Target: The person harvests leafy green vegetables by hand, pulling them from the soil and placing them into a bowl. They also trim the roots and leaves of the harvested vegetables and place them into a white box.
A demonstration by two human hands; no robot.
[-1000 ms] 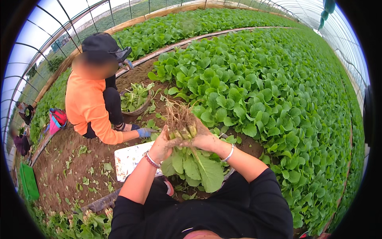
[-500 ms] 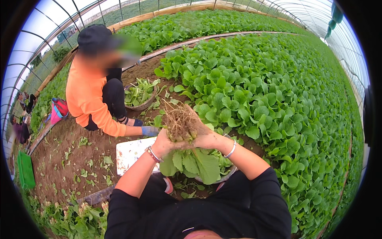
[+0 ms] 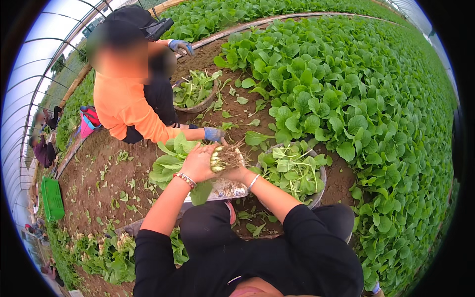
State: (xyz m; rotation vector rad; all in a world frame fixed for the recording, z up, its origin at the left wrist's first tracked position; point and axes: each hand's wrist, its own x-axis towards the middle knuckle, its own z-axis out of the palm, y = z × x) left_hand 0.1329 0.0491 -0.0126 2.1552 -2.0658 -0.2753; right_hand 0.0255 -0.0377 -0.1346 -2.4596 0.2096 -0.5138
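Observation:
Between my two hands lies a bunch of leafy greens (image 3: pixel 170 163), tipped sideways with its leaves to the left and its pale stem bases and brown roots to the right. My left hand (image 3: pixel 199 162) is closed round the stems. At the root end, my right hand (image 3: pixel 238 171) cups the bunch from the right, its fingers partly hidden by roots. Below them a white board (image 3: pixel 223 190) shows, soiled with earth. Just beyond the roots is a co-worker's blue-gloved hand (image 3: pixel 214 134); whether it touches the bunch I cannot tell.
Right of my hands stands a round tub (image 3: pixel 322 185) of loose leaves. A co-worker in orange (image 3: pixel 131 106) crouches at the left by another tub (image 3: pixel 202 105). Dense greens (image 3: pixel 366 114) fill the right. A green crate (image 3: pixel 52 199) and laid-out bunches (image 3: pixel 106 255) are at the left.
The bunch has turned from roots up to lying sideways, and my hands have shifted left with it. The right tub has come into clear sight. The co-worker's other gloved hand now shows, raised.

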